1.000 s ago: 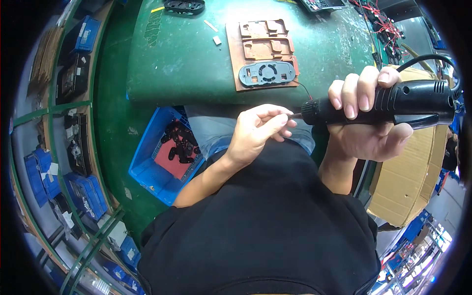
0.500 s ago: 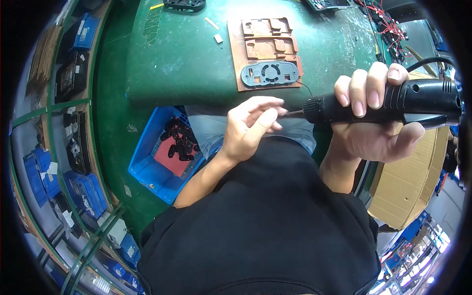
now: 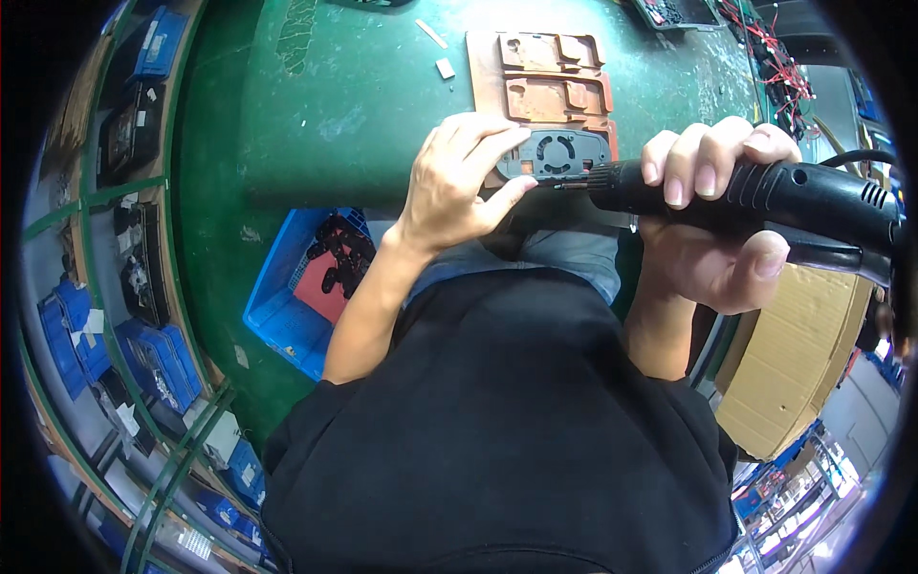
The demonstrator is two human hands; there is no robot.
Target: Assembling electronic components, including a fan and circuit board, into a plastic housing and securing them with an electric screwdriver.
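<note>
My right hand (image 3: 717,206) is wrapped around a black corded electric screwdriver (image 3: 803,196), its bit pointing left. The bit's tip lies over the near edge of a dark, rounded plastic cover (image 3: 579,145) with curved vent slots. That cover sits in the nearest recess of a reddish-brown fixture board (image 3: 488,67). My left hand (image 3: 459,182) spans the cover's left end, fingertips at its far edge and thumb at its near edge, which hides that end. Whether a screw sits at the tip is too small to tell.
Two more recesses of the board show beyond the cover. A blue crate (image 3: 277,320) with black parts stands low at the left. A cardboard box (image 3: 784,364) is at the right. Red-tipped wires (image 3: 779,72) and a tray of small parts (image 3: 679,11) lie at the far right.
My left hand has moved forward from near my lap onto the cover's left end. The screwdriver in my right hand has come to the cover's near edge. The whole view has shifted slightly.
</note>
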